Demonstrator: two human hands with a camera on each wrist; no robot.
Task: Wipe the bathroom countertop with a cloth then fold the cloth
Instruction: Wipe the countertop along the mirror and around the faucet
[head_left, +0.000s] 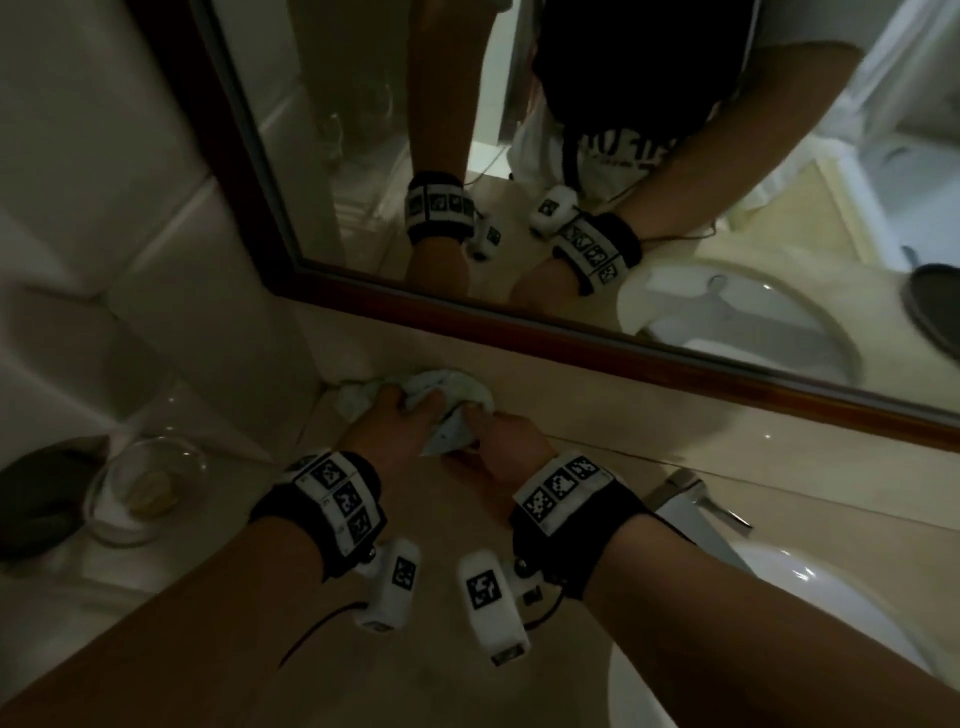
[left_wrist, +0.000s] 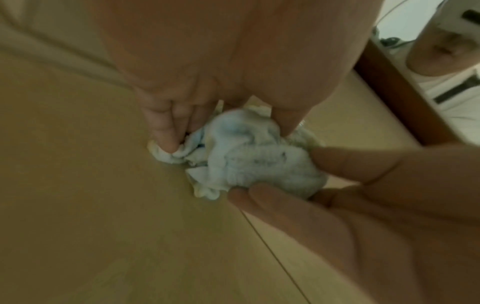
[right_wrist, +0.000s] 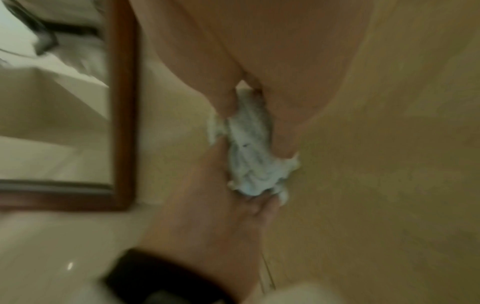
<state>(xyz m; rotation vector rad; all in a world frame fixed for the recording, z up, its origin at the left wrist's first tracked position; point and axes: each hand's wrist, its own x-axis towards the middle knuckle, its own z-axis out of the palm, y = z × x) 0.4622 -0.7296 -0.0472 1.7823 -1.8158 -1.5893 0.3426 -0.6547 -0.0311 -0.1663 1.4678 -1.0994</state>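
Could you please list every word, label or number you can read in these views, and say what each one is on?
None can be read.
Shirt in the mirror: dark lettering, reversed and too blurred.
Wristbands: black-and-white square marker patterns only, no words.
Cloth: faint dark marks, too blurred to tell if they are text.

We cannot see most of the crumpled pale blue-white cloth (head_left: 441, 395) in the head view, since both hands (head_left: 400, 431) cover its near part. In the right wrist view the whole frame is smeared, so the cloth's folds and the fingertips (right_wrist: 284, 148) on it are soft. The white oval basin (head_left: 810, 587) at the lower right of the head view is cut off by the frame edge, and a forearm crosses it. At the left edge, a dark rounded object (head_left: 36, 499) is too dim to identify, and the yellowish contents of the clear glass dish (head_left: 145, 488) beside it are unclear.
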